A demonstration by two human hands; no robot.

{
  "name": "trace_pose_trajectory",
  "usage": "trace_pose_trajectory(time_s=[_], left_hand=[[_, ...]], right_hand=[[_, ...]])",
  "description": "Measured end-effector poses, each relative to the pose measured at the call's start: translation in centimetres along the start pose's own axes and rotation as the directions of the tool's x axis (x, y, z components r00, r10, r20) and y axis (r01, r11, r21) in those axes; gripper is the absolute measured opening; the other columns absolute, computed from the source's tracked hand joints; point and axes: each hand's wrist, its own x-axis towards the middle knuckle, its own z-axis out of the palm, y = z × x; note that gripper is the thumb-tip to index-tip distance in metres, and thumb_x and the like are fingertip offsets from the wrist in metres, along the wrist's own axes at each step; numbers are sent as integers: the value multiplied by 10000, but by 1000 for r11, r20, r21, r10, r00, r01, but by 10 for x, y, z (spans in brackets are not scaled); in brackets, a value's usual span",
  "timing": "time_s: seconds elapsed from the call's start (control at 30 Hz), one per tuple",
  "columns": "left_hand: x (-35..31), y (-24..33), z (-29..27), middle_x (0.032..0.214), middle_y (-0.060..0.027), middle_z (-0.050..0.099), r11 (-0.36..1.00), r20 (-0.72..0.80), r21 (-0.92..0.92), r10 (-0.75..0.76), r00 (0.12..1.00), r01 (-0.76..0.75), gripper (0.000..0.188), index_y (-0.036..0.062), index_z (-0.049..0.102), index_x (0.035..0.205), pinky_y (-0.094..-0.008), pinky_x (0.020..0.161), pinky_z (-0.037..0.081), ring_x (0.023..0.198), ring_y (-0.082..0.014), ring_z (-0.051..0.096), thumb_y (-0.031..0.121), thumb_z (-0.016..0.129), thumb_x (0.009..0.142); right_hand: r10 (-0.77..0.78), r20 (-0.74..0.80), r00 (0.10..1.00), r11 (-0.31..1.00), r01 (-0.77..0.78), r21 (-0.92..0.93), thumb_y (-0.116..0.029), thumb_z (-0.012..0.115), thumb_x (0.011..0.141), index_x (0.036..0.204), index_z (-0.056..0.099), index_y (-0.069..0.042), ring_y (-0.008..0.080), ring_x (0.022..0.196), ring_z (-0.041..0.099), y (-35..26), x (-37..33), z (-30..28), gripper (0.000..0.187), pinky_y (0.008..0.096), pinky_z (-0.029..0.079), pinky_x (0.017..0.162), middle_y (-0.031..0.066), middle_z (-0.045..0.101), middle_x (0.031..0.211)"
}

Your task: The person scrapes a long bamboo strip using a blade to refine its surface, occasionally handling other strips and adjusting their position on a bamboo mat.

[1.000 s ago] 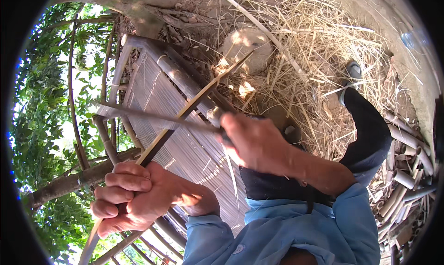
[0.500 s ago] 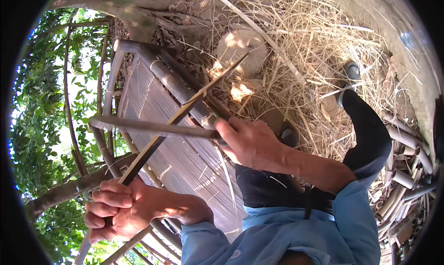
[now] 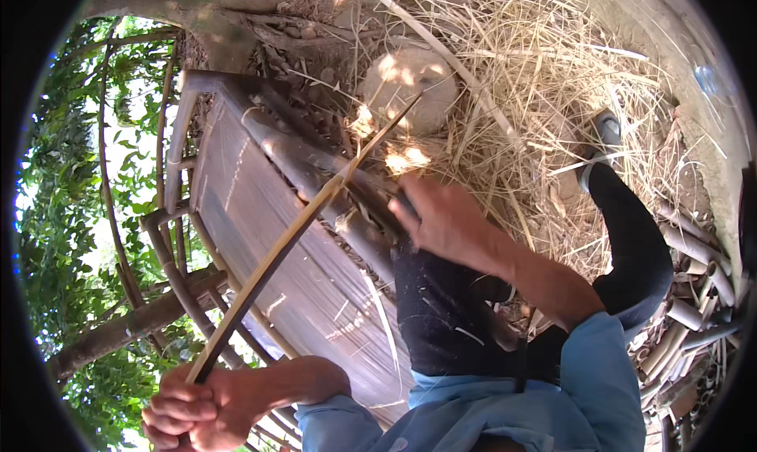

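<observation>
My left hand (image 3: 193, 409), low on the left, is wrapped round the near end of a long split bamboo strip (image 3: 272, 259). The strip slants up and away to the right, pale on one face and dark on the other, and tapers at its far end. My right hand (image 3: 449, 223) is closed on the dark handle of a knife (image 3: 406, 203), to the right of the strip. Motion smears the blade, which reaches left toward the strip's upper half; whether the two touch I cannot tell.
A slatted bamboo bench (image 3: 276, 207) with a thick pole frame lies under the strip. Pale shavings (image 3: 544, 81) litter the ground around a round stump-like block (image 3: 422, 85). Cut bamboo pieces (image 3: 686, 310) are piled at the right. My leg (image 3: 631, 231) stretches out beside the shavings.
My right hand has moved up and to the right with the knife, its blade swinging away from across the strip's middle. My left hand and the strip's near end have dropped a little.
</observation>
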Motion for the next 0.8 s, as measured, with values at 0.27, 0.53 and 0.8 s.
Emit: trace_pose_trajectory(time_s=[0.27, 0.53, 0.8], left_hand=[[31, -3, -54, 563, 30, 339, 991, 104, -64, -113, 988, 120, 245, 123, 442, 699, -232, 356, 255, 385, -78, 293, 238, 506, 905], [23, -13, -66, 716, -22, 396, 978, 82, 126, 158, 984, -167, 363, 80, 436, 899, -245, 448, 388, 517, -118, 374, 369, 344, 1099], [21, -1, -17, 664, 11, 302, 889, 75, -288, -351, 933, 357, 327, 144, 382, 742, -313, 546, 222, 565, -136, 251, 405, 457, 925]], right_hand=[[63, -23, 998, 993, -65, -94, -186, 688, 946, 1069, 514, -33, 266, 600, 653, 85, 5, 28, 262, 390, 519, 479, 167, 648, 845], [500, 3, 866, 864, -498, -66, -242, 616, 983, 1123, 492, -27, 376, 702, 680, 216, -28, 58, 285, 480, 530, 593, 192, 664, 843], [529, -111, 841, 833, -540, -123, -267, 642, 966, 1120, 512, -29, 423, 696, 670, 187, -38, 48, 312, 516, 512, 618, 217, 659, 777]])
